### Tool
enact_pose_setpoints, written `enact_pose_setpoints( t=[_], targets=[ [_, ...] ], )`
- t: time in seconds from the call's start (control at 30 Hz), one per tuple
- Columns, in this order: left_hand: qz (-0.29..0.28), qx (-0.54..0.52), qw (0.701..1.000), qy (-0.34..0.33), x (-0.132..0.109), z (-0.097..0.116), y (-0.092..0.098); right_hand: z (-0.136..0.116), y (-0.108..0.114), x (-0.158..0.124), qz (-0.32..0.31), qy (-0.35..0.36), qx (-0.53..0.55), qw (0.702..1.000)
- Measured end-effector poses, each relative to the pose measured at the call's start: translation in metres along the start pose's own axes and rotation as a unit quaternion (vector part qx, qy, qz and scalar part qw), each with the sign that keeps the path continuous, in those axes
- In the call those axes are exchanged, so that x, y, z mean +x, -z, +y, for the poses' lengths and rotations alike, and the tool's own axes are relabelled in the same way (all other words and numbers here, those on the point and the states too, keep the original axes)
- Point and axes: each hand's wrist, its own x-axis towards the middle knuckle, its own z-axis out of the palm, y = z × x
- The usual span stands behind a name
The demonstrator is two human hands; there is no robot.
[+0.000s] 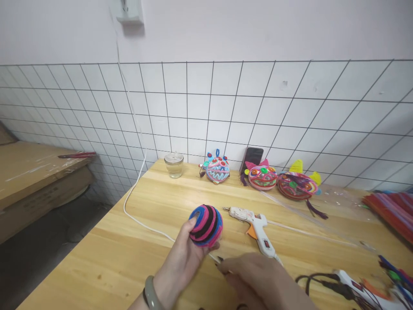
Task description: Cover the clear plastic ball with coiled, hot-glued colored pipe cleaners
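My left hand point(190, 254), with a bracelet at the wrist, grips a round ball point(206, 226) wrapped in fuzzy stripes of pink, black and blue. Below and right of the ball, my right hand point(251, 275) has its fingers curled together. A small dark tip shows at its fingertips; what it belongs to I cannot make out. The right hand is apart from the ball and slightly blurred. A white glue gun point(258, 226) with an orange trigger lies just beyond the right hand, its nozzle pointing left.
Along the wall stand a glass jar point(174, 165), several decorated round figures point(217, 168) and a phone point(253, 157). A white cable point(132, 211) crosses the table's left side. Rightward are a power strip point(358, 284), dark cords and striped pipe cleaners point(392, 213).
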Motion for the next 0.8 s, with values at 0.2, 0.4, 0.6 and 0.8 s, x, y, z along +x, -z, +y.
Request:
enact_pose_setpoints(
  t=[0.2,0.4,0.6,0.8],
  targets=[
    [-0.009,0.108,0.993,-0.05,-0.006,-0.004,0.005,0.009,0.022,0.007,0.125,-0.063,-0.03,0.99],
    [-0.064,0.33,0.938,-0.085,-0.016,0.0,0.0,0.018,0.008,0.003,0.056,-0.084,0.009,0.995],
    [-0.092,0.369,0.923,-0.063,-0.02,0.0,-0.005,0.011,0.002,0.008,0.046,-0.13,0.07,0.988],
    [-0.129,0.309,0.94,-0.059,-0.017,0.002,0.002,0.009,0.002,0.009,0.085,-0.149,0.072,0.983]
  ],
)
